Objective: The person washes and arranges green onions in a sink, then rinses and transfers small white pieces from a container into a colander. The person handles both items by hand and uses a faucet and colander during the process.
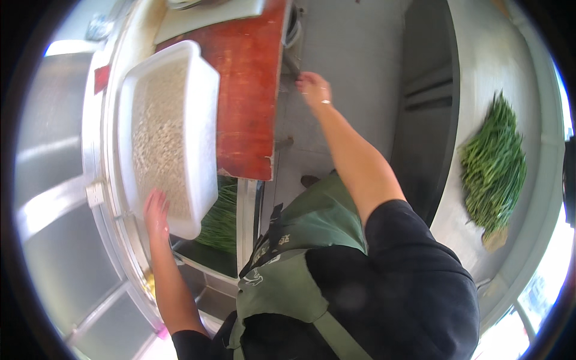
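A white rectangular plastic tub [202, 130] stands at the left, partly over a red board [247, 90]. Inside it lie pale, grain-like pieces [157, 148], which look wet; their exact kind is unclear. My left hand [157, 216] is over the tub's near end, fingers extended, with nothing seen in it. Out past the red board's right edge is my right hand [315, 90], its fingers curled near a dark bar or handle [291, 65]. Blur hides whether the fingers grip that bar.
Long green leafy stalks [220, 216] fill a container below the board's near end. Another green bunch [494, 166] lies on the metal counter [477, 58] at right. A pale board [211, 18] lies at the top. A round vessel [293, 29] is beside the red board.
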Demonstrator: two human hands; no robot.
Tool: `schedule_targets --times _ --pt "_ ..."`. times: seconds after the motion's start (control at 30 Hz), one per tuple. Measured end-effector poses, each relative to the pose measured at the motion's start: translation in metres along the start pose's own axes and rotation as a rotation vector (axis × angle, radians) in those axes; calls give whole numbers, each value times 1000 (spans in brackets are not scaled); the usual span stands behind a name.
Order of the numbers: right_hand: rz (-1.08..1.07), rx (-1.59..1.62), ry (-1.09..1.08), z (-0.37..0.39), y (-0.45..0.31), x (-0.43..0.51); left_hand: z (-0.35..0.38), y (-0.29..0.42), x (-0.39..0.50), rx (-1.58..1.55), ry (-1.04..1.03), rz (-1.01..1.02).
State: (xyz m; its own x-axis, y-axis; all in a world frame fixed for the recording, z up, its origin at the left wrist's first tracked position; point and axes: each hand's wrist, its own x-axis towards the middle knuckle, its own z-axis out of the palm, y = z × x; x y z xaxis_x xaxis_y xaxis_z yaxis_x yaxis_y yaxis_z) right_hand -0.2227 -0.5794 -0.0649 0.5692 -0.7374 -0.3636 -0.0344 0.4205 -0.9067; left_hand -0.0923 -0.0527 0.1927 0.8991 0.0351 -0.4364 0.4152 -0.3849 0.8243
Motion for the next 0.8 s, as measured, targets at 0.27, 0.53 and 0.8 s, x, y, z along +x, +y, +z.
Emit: schedule_targets --times 0.27,0.53,0.8 --pt "-556 -199 -201 89 -215 -92 12 -25 5 791 275 575" --pt "-1249 -1723 -837 363 -195 -177 79 68 -35 409 385 663" --pt "-873 -1468 -1302 421 -150 -182 101 60 -3 285 649 687"
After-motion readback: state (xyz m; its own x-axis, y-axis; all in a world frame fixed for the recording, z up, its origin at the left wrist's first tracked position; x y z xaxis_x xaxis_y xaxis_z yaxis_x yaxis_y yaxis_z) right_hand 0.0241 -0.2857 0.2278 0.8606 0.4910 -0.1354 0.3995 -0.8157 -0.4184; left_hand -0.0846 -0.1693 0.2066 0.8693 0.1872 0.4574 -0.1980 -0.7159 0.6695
